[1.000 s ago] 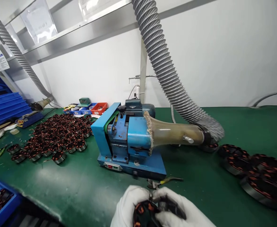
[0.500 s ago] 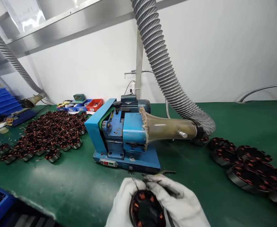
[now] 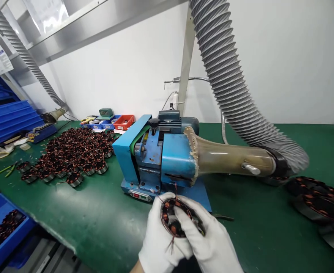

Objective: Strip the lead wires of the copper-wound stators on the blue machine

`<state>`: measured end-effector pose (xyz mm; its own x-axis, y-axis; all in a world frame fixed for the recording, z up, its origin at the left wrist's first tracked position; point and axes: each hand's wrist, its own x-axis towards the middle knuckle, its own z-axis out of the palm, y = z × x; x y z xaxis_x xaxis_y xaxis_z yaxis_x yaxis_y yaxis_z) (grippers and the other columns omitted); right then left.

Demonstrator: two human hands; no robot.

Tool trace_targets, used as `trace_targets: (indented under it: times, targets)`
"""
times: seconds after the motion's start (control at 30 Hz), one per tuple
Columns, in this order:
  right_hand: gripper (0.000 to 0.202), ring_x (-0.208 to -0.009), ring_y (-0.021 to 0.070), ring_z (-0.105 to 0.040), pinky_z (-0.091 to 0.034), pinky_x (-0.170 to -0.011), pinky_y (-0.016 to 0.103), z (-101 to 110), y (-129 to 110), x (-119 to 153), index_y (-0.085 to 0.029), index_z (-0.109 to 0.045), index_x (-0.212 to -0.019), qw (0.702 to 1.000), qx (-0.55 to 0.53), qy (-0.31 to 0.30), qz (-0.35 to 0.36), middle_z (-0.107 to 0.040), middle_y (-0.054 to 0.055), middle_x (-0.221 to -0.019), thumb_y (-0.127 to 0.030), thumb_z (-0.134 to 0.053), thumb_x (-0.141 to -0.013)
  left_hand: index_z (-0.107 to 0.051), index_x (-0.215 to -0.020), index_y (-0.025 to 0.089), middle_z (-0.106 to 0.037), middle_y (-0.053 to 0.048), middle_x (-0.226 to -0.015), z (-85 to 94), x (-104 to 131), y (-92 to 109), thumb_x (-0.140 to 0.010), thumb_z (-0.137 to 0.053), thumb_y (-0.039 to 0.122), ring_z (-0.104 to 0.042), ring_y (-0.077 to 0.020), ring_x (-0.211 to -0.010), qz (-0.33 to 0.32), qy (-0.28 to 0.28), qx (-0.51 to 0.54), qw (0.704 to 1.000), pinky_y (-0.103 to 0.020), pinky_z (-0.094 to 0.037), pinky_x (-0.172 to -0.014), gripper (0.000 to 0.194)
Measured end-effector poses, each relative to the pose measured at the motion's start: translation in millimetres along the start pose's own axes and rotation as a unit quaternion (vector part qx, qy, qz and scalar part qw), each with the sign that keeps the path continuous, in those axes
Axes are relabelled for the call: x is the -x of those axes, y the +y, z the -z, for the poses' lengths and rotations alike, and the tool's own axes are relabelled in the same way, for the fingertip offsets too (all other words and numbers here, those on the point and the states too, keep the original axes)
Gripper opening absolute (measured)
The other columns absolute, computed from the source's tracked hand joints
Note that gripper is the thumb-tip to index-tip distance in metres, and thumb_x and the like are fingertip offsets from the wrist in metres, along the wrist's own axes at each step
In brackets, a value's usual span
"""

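Note:
Both hands wear white gloves and meet in front of the blue machine (image 3: 175, 151). My left hand (image 3: 158, 237) wraps the left and lower side of a round copper-wound coil ring (image 3: 174, 228). Against its right side is my right hand (image 3: 209, 235), with a finger laid over the ring's opening. Thin wire ends stick out at the ring's top and bottom. A clear brown funnel (image 3: 226, 156) runs from the machine's right side to a grey ribbed hose (image 3: 229, 72).
Many coil rings (image 3: 76, 148) are heaped at the left on the green table (image 3: 107, 220). More rings (image 3: 315, 204) lie at the right. A blue bin (image 3: 2, 212) holds others at lower left. Small blue and red trays (image 3: 124, 122) stand by the wall.
The view has turned left, so the machine appears further right. The held ring is higher in view and tilted differently, its wire ends now at top and bottom. A right finger has moved over its opening.

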<state>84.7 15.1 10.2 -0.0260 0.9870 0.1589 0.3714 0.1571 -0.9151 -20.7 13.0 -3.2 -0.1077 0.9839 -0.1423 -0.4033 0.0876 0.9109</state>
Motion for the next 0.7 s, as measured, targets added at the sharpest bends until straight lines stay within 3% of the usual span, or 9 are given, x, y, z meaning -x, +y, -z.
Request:
trace_targets:
  times: [0.1,0.23,0.7]
  targets:
    - [0.037,-0.096,0.0250,-0.065,-0.050,-0.087,0.036,0.5,-8.4,-18.0,-0.022,-0.066,-0.102,0.999,-0.012,-0.007,-0.032,-0.069,0.008,-0.108,-0.050,-0.049,-0.084,-0.056,-0.099,0.020,-0.064,-0.007,-0.105,-6.6,-12.9,1.0,-0.062,-0.077,0.038,-0.062,-0.0227,-0.098,-0.056,0.019,0.004,0.998,-0.034,-0.046,-0.093,0.046]
    - [0.035,-0.092,0.0265,-0.065,-0.048,-0.087,0.038,1.8,-12.4,-34.5,-0.021,-0.067,-0.095,0.999,-0.019,0.020,-0.037,-0.070,0.008,-0.101,-0.048,-0.050,-0.082,-0.052,-0.104,0.019,-0.061,-0.009,-0.111,-13.8,-19.1,8.2,-0.051,-0.083,0.031,-0.059,-0.0245,-0.103,-0.100,-0.034,-0.024,0.994,-0.036,-0.044,-0.096,0.063]
    - [0.038,-0.098,0.0268,-0.063,-0.048,-0.090,0.039,5.7,-0.7,-32.8,-0.021,-0.066,-0.099,0.994,-0.068,0.030,-0.079,-0.069,0.009,-0.105,-0.052,-0.054,-0.080,-0.050,-0.099,0.019,-0.063,-0.007,-0.103,-25.4,-24.2,-1.3,-0.056,-0.080,0.023,-0.062,-0.0208,-0.094,-0.090,-0.020,0.014,0.996,-0.034,-0.048,-0.088,0.052]
